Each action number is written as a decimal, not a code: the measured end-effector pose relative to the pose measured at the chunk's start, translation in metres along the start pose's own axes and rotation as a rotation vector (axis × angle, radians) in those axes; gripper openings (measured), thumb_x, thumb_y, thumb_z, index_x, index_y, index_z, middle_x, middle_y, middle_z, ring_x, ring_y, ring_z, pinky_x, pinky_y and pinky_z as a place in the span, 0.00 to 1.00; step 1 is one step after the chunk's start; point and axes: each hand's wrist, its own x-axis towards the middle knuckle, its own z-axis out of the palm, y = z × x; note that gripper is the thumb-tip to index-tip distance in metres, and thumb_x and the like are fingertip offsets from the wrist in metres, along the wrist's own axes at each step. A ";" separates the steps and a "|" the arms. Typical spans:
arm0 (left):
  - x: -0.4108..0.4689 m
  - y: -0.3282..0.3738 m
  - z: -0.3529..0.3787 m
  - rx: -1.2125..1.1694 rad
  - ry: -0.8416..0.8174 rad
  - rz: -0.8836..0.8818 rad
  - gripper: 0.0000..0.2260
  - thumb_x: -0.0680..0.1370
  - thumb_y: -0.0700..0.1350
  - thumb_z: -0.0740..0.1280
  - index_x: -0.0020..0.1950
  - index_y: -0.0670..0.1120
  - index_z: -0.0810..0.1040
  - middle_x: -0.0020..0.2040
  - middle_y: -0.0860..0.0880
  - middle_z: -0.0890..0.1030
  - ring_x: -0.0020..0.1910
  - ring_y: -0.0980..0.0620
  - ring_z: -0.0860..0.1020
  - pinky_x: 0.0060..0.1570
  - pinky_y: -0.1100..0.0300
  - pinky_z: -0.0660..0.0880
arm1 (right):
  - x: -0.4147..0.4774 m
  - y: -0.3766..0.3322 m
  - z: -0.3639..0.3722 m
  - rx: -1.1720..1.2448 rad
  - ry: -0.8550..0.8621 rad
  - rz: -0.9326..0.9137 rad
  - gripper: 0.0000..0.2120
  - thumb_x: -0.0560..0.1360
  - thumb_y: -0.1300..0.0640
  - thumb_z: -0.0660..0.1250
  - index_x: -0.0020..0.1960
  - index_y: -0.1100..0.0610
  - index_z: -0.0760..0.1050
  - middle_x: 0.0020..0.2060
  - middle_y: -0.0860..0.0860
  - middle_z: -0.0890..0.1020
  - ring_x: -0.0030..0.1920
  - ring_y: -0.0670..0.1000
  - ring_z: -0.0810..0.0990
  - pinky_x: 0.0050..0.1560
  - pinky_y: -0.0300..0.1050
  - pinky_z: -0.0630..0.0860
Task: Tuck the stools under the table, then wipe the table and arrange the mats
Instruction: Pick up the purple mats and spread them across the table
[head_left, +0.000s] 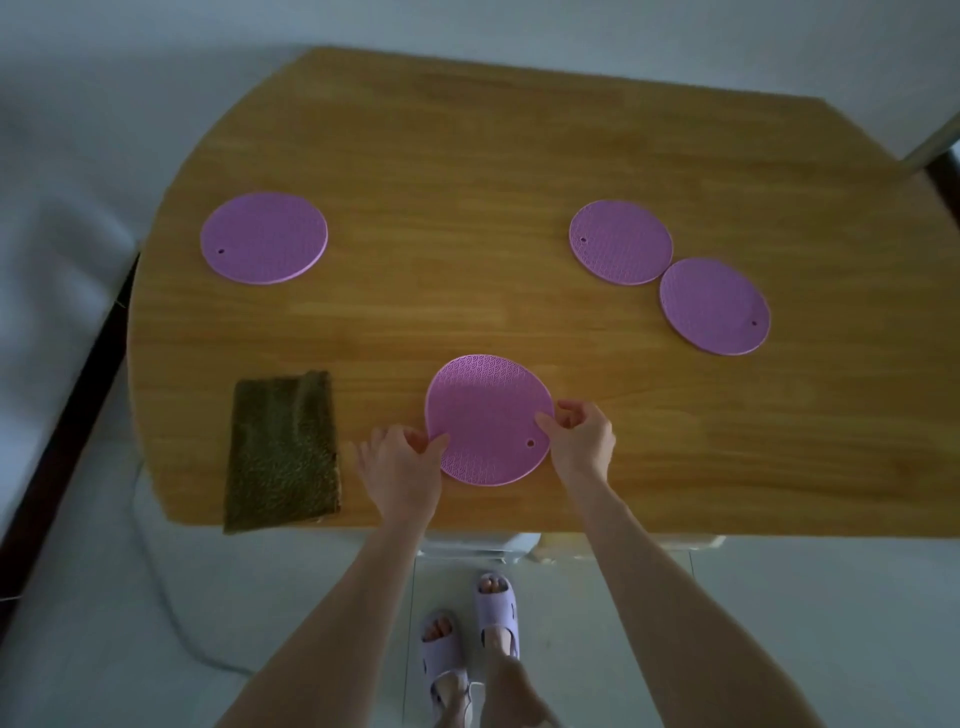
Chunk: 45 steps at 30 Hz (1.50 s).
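Several round purple mats lie on the wooden table (467, 208). The nearest mat (485, 415) sits near the front edge, held on both sides. My left hand (400, 467) pinches its left rim, and my right hand (584, 439) pinches its right rim beside the small hole. Another mat (264, 238) lies at the far left. Two more mats (620, 242) (714, 306) touch each other at the right. A folded dark green cloth (283, 449) lies at the front left, its near end hanging over the table's edge.
White stool parts (511, 545) show under the table's front edge. My feet in lilac slippers (467, 639) stand on the pale tiled floor. A dark skirting strip (78, 405) runs along the left. A wall lies behind the table.
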 end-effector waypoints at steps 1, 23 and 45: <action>-0.002 -0.002 -0.001 -0.005 0.002 0.000 0.13 0.71 0.55 0.73 0.39 0.49 0.73 0.44 0.51 0.73 0.53 0.45 0.73 0.67 0.44 0.62 | -0.002 0.002 0.000 0.003 -0.004 0.000 0.13 0.70 0.57 0.75 0.53 0.57 0.78 0.38 0.46 0.78 0.43 0.49 0.77 0.46 0.45 0.74; 0.021 0.122 0.073 0.005 0.045 0.073 0.23 0.73 0.54 0.70 0.61 0.41 0.75 0.58 0.43 0.75 0.60 0.41 0.68 0.67 0.45 0.61 | 0.113 -0.028 -0.065 0.073 0.008 -0.041 0.18 0.71 0.52 0.73 0.57 0.57 0.76 0.37 0.44 0.74 0.48 0.51 0.76 0.53 0.49 0.74; 0.123 0.270 0.208 0.103 0.160 0.108 0.26 0.72 0.61 0.70 0.60 0.43 0.76 0.59 0.43 0.74 0.63 0.41 0.69 0.73 0.47 0.48 | 0.354 -0.082 -0.091 -0.117 0.002 -0.189 0.24 0.69 0.48 0.74 0.60 0.57 0.75 0.53 0.51 0.80 0.56 0.53 0.77 0.58 0.48 0.72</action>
